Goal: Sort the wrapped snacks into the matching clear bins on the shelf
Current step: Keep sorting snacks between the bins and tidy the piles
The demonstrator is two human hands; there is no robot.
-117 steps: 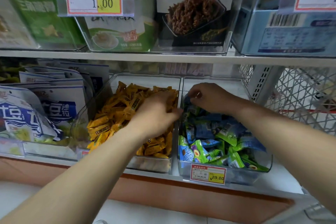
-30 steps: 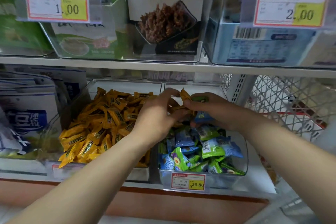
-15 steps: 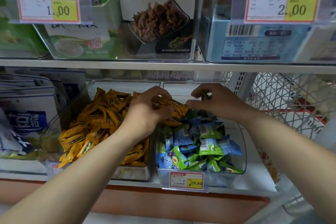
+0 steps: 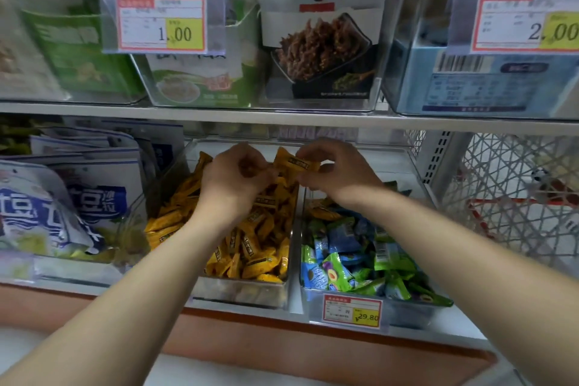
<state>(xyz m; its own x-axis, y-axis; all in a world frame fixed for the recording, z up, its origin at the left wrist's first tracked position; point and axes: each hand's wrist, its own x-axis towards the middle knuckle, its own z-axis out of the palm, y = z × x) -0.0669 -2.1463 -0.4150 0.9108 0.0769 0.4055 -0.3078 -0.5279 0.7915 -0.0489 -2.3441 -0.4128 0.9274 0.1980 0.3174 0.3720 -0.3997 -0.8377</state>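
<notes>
A single yellow snack is held up between the two hands, above the back part of the left bin and close to its border with the right bin. The right hand is grasping it: the right end of the wrapper is pinched between thumb and forefinger. The left hand is clenched too, with its fingers curled onto the left end of the same snack. A bit of orange wrapper is seen inside the curl, but what else is enclosed there cannot be told.

The two clear bins are placed side by side on the lower shelf. The left bin is filled with a heap of yellow snacks. The right bin is filled with blue and green snacks, and some yellow pieces are lying at its back left corner, just below the right wrist. A price label reading 29.80 is fixed on the front wall of the right bin.

Left of the bins, blue and white bags are stacked. At the right of the shelf a white wire basket is seen. On the upper shelf a green pouch, a pouch with a picture of dark strips and a pale blue box are kept in clear holders, with labels reading 1.00 and 2.00.
</notes>
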